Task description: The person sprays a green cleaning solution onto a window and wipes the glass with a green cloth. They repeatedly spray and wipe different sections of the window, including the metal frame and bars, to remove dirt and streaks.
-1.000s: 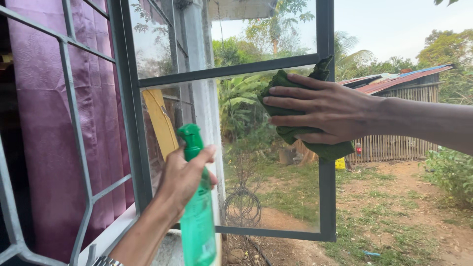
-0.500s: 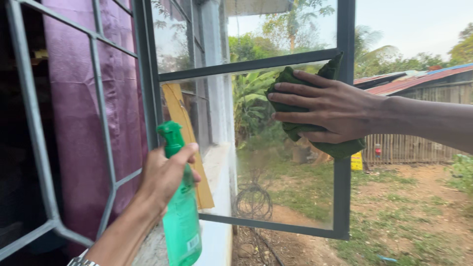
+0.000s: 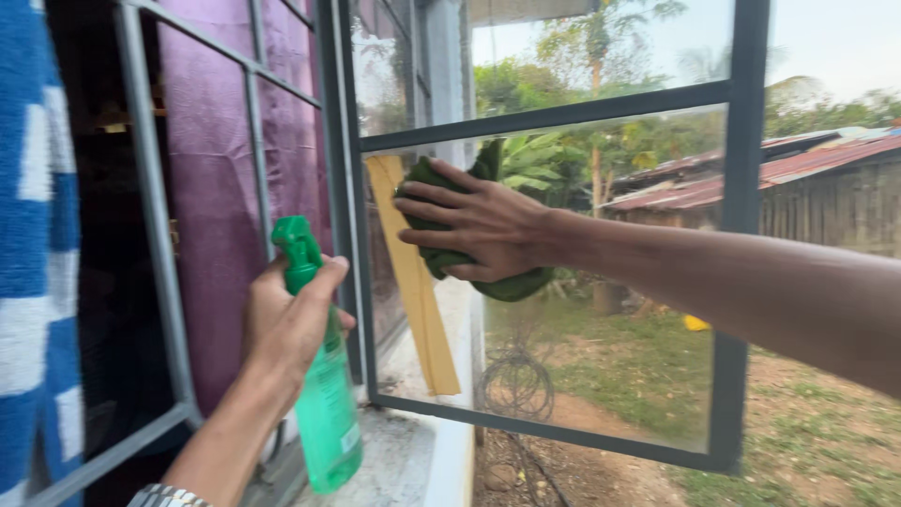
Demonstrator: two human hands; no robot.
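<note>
My right hand (image 3: 479, 225) presses a dark green cloth (image 3: 511, 282) flat against the lower glass pane (image 3: 619, 310) of an open window sash with a grey metal frame (image 3: 741, 235), near the pane's left side. My left hand (image 3: 286, 324) grips a green spray bottle (image 3: 328, 422) upright, its nozzle (image 3: 296, 239) at the level of the cloth, to the left of the sash. A metal watch band shows at my left wrist (image 3: 169, 496).
A fixed grey window grille (image 3: 155, 235) with a purple curtain (image 3: 216, 188) behind it fills the left. A blue and white cloth (image 3: 33, 282) hangs at the far left. A yellowish board (image 3: 418, 300) leans behind the glass. Concrete sill (image 3: 413, 460) lies below; yard and sheds lie outside.
My right hand has slid the cloth leftward across the pane. The view has swung right, and the bottle hand now sits further left of the sash.
</note>
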